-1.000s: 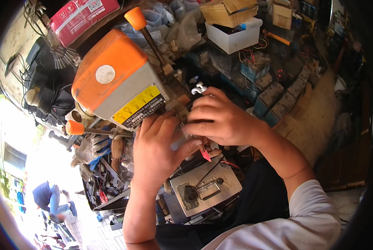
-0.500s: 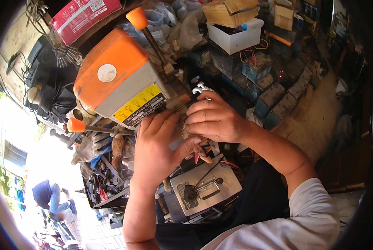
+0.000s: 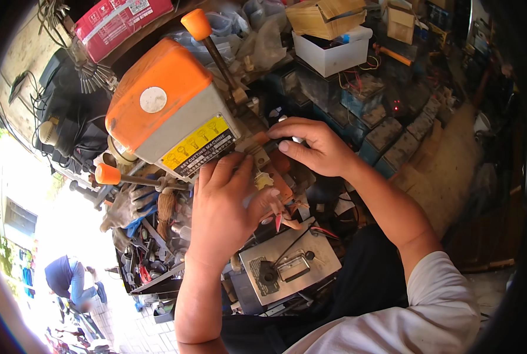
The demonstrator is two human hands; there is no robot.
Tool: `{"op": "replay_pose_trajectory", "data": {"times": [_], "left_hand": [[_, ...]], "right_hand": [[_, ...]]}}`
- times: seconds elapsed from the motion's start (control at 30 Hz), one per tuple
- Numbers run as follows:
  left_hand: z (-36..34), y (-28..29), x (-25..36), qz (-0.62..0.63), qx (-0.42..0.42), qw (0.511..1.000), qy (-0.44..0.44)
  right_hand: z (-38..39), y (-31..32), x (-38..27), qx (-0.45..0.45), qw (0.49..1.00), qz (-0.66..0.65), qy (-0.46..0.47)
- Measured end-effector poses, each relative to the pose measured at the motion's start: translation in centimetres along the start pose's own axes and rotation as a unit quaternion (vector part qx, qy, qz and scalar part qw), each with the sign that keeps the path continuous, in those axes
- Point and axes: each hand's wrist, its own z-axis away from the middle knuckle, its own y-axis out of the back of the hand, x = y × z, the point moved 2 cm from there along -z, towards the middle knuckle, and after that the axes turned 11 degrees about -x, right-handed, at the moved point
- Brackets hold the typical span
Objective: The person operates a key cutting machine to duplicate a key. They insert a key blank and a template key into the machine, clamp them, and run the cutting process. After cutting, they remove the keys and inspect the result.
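An orange and grey machine (image 3: 163,112) with a yellow label and orange-knobbed levers stands before me. My left hand (image 3: 228,206) rests with curled fingers at its clamp, just below the label, what they grip hidden. A brass key (image 3: 263,180) shows beside that thumb. A small red tag (image 3: 278,220) hangs just below it. My right hand (image 3: 316,147) is higher, right of the clamp, fingers closed around a part with white showing behind them; I cannot make out which part.
A steel plate device (image 3: 291,271) lies below my hands. A tool tray (image 3: 157,277) and gloves (image 3: 122,209) are at left. Dusty batteries (image 3: 381,135), a white box (image 3: 331,56) and cardboard boxes (image 3: 322,15) fill the back right. A person (image 3: 75,277) bends outside at lower left.
My right hand has moved up and right, away from my left thumb, uncovering the brass key, and now covers much of the white piece. My left hand stays nearly in place.
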Motion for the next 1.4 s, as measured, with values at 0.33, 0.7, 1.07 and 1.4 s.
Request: {"op": "replay_pose_trajectory", "data": {"times": [0.33, 0.7, 1.07, 1.4], "left_hand": [[0.2, -0.1, -0.1, 0.005, 0.005, 1.000, 0.001], [0.4, -0.4, 0.0, 0.010, 0.021, 1.000, -0.004], [1.9, -1.4, 0.3, -0.047, 0.050, 0.997, -0.022], [14.8, -1.8, 0.1, 0.320, 0.232, 0.904, 0.162]], "right_hand": [[-2.3, 0.7, 1.2, -0.069, 0.859, -0.333, -0.383], [-2.4, 0.7, 2.9, -0.115, 0.858, -0.277, -0.417], [0.0, 2.4, -0.3, -0.086, 0.869, -0.224, -0.433], [21.7, -13.1, 0.7, -0.442, 0.814, 0.107, -0.362]]}}
